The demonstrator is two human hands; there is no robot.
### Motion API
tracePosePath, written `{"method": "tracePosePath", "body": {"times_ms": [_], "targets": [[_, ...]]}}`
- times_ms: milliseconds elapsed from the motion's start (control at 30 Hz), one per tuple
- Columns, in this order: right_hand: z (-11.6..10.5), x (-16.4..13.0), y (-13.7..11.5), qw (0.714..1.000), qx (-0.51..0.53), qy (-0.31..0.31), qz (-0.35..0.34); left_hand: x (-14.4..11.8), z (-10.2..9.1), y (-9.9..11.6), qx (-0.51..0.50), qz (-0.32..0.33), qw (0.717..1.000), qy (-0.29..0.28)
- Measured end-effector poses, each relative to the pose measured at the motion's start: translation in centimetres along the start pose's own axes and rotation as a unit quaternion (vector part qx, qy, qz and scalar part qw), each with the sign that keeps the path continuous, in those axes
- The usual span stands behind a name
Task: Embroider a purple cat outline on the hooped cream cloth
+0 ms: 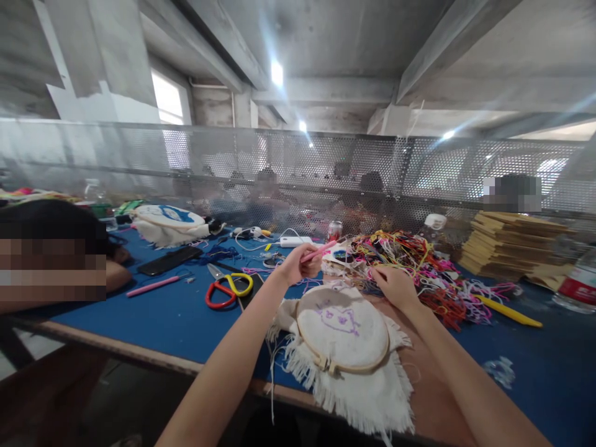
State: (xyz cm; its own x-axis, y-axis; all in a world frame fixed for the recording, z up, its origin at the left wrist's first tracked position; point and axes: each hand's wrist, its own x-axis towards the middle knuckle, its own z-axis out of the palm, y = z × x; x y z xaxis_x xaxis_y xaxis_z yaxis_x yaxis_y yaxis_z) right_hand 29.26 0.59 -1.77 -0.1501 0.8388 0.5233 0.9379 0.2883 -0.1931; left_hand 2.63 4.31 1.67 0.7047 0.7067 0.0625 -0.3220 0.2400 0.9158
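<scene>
Seen at a long blue worktable (153, 316) backed by a perforated metal screen (419, 167), with other people dim behind it. Slumped at the table's left end, a co-worker's head and arm (56, 261). Stacked at the far right, flat wooden boards (507, 245) beside a plastic bottle (577, 279). Heaped just beyond the hands, a tangle of multicoloured thread (419, 267). Laid at the near edge between the 2 forearms, a fringed white cloth stretched in a wooden embroidery hoop (343, 329), stitched with a small purple motif. Left hand (298, 264) raised above the hoop's far left rim, fingers curled and pinching a pink tool (318, 251) angled up to the right. Right hand (395, 284) set down at the hoop's far right rim against the thread heap, fingers curled; grip impossible to tell. Spread to the left, red and yellow scissors (228, 290), a dark phone (168, 261), a second pink tool (153, 286) and another hooped cloth (168, 218). Lying to the right, a yellow tool (510, 311).
</scene>
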Motion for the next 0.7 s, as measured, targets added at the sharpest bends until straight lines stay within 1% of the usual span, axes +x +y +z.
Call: {"method": "tracePosePath", "body": {"times_ms": [67,167,233,300,333,367,400,433,467,500,533,600,633,700], "targets": [[0.1,-0.1,-0.6,1.0,-0.006,-0.021,-0.007,0.1,0.0,-0.1,0.006,-0.012,1.0,0.001],[0.4,-0.2,-1.2,0.997,-0.021,-0.073,-0.016,0.2,0.0,-0.1,0.005,0.01,1.0,0.01],[0.7,-0.4,-1.3,0.993,-0.039,-0.11,0.01,0.2,0.0,0.0,-0.001,0.022,1.0,0.018],[1.0,-0.4,-1.3,0.989,-0.056,-0.132,0.042,0.2,0.0,0.0,-0.006,0.016,1.0,0.013],[1.1,-0.4,-1.3,0.99,-0.055,-0.123,0.047,0.2,0.0,-0.1,-0.007,0.009,1.0,0.007],[1.2,-0.4,-1.3,0.993,-0.039,-0.101,0.043,0.1,0.1,-0.1,-0.007,0.004,1.0,0.002],[1.2,-0.3,-1.5,0.997,-0.002,-0.068,0.033,0.1,0.3,-0.2,-0.007,0.001,1.0,-0.004],[1.2,-0.2,-1.7,0.996,0.07,-0.038,0.027,0.0,0.4,-0.3,-0.005,-0.003,1.0,-0.008],[1.2,0.0,-2.1,0.986,0.165,-0.017,0.027,0.0,0.7,-0.3,-0.001,-0.007,1.0,-0.013],[1.1,0.1,-2.5,0.965,0.259,-0.009,0.031,0.0,0.9,-0.4,0.007,-0.012,1.0,-0.017],[0.9,0.2,-3.1,0.935,0.353,-0.022,0.041,-0.1,1.1,-0.5,0.016,-0.019,0.999,-0.022],[0.6,0.2,-4.2,0.862,0.498,-0.072,0.067,-0.1,1.5,-0.6,0.036,-0.032,0.998,-0.03],[0.5,0.2,-4.7,0.812,0.569,-0.103,0.082,-0.1,1.6,-0.7,0.045,-0.038,0.998,-0.036],[0.3,-0.2,-5.5,0.719,0.672,-0.145,0.097,-0.2,1.8,-0.7,0.053,-0.048,0.996,-0.045]]}}
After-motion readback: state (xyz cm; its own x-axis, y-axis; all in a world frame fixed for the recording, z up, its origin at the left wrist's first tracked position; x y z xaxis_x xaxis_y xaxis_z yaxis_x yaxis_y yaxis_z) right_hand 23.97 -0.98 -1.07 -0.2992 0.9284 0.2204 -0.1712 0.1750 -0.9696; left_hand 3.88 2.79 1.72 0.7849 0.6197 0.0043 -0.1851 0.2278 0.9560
